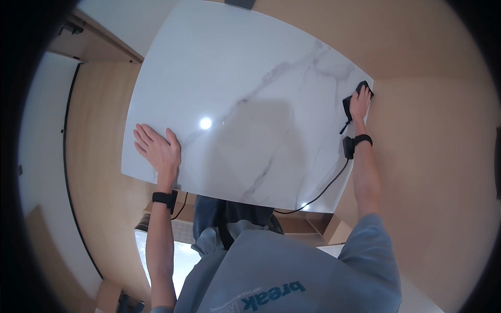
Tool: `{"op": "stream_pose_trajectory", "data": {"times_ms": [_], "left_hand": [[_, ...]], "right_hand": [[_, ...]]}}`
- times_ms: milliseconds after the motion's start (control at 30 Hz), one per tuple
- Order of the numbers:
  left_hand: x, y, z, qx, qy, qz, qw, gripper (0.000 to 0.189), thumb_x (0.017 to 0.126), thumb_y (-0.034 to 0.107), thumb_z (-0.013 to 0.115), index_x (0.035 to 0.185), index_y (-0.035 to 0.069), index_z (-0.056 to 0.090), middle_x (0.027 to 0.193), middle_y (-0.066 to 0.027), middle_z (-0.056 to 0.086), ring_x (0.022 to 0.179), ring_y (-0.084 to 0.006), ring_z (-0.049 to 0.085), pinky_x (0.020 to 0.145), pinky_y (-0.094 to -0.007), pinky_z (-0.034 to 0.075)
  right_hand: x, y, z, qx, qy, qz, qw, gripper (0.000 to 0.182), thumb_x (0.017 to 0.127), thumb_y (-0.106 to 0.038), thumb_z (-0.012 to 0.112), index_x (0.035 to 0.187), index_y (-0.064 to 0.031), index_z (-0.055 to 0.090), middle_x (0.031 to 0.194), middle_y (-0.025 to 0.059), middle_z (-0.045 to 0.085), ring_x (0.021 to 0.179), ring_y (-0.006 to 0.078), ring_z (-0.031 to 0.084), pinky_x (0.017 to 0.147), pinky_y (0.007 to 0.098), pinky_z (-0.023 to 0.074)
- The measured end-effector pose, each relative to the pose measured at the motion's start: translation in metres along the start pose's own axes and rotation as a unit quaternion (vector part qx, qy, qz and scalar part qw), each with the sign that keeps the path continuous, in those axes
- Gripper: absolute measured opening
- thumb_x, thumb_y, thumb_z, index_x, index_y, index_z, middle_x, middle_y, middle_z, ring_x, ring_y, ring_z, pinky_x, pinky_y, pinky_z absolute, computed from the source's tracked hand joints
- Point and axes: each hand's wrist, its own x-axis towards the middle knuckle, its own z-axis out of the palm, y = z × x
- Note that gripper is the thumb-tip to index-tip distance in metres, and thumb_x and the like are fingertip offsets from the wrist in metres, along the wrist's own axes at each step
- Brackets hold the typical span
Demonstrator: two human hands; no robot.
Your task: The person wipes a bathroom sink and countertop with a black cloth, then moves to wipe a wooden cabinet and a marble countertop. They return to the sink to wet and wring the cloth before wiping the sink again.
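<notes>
My right hand (360, 103) presses a black cloth (347, 106) onto the right edge of a white marble-patterned tabletop (250, 62). Its fingers lie over the cloth near the far right corner, and a thin dark tail of it hangs towards me. Flat on the tabletop near its left edge rests my left hand (158, 150), fingers apart, with nothing under it that I can see. Each wrist wears a black strap with a small box, and a black cable (330, 184) runs from the right one across the table.
A beige wall (426, 129) borders the table's right side. At upper left stands a wooden cabinet (105, 41). Below the near edge show wooden shelf compartments (299, 227) and a bright white surface (184, 258). A dark object (240, 4) touches the far edge.
</notes>
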Motion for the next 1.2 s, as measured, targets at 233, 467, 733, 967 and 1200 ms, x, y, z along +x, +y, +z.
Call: {"op": "stream_pose_trajectory", "data": {"times_ms": [233,467,733,967,1200], "left_hand": [[-0.005,0.004,0.011,0.023,-0.001,0.005,1.0,0.068,0.092,0.037,0.042,0.137,-0.011,0.025,0.145,-0.0276,0.025,0.137,-0.0414,0.018,0.11,-0.0537,0.014],[-0.008,-0.009,0.028,0.022,-0.014,-0.01,1.0,0.071,0.093,0.04,0.039,0.138,-0.012,0.021,0.147,-0.0275,0.021,0.139,-0.0399,0.015,0.111,-0.0525,0.012],[-0.01,-0.026,0.034,0.022,-0.027,-0.005,0.999,0.072,0.094,0.043,0.037,0.138,-0.012,0.022,0.147,-0.0262,0.021,0.139,-0.0376,0.015,0.111,-0.0502,0.011],[-0.009,-0.018,0.037,0.025,-0.029,0.001,0.999,0.072,0.093,0.043,0.037,0.138,-0.012,0.023,0.147,-0.0265,0.022,0.139,-0.0389,0.014,0.111,-0.0508,0.012],[-0.015,-0.012,0.033,0.024,-0.032,-0.002,0.999,0.071,0.093,0.043,0.038,0.137,-0.011,0.024,0.147,-0.0267,0.022,0.138,-0.0397,0.015,0.111,-0.0508,0.012]], "right_hand": [[-0.06,-0.093,0.019,0.059,0.094,-0.143,0.983,0.055,0.079,-0.014,0.049,0.132,0.0018,0.041,0.141,0.0186,0.037,0.132,0.0344,0.032,0.107,0.0485,0.0267],[-0.247,-0.285,-0.013,0.201,0.016,-0.445,0.873,0.048,0.073,-0.007,0.052,0.121,0.0011,0.054,0.129,0.0154,0.05,0.125,0.0289,0.043,0.105,0.0461,0.0324],[-0.213,-0.225,0.004,0.215,-0.028,-0.399,0.891,0.055,0.072,-0.001,0.05,0.127,0.0025,0.048,0.134,0.0183,0.045,0.129,0.0315,0.037,0.11,0.0417,0.0273],[-0.101,-0.018,0.018,0.019,0.028,-0.064,0.997,0.056,0.084,-0.016,0.044,0.138,-0.002,0.035,0.148,0.011,0.031,0.138,0.0283,0.024,0.11,0.048,0.0221],[-0.163,0.025,0.003,0.065,0.08,-0.01,0.995,0.052,0.087,-0.014,0.041,0.136,0.0001,0.037,0.145,0.0145,0.034,0.137,0.0325,0.025,0.112,0.0471,0.0205]]}}
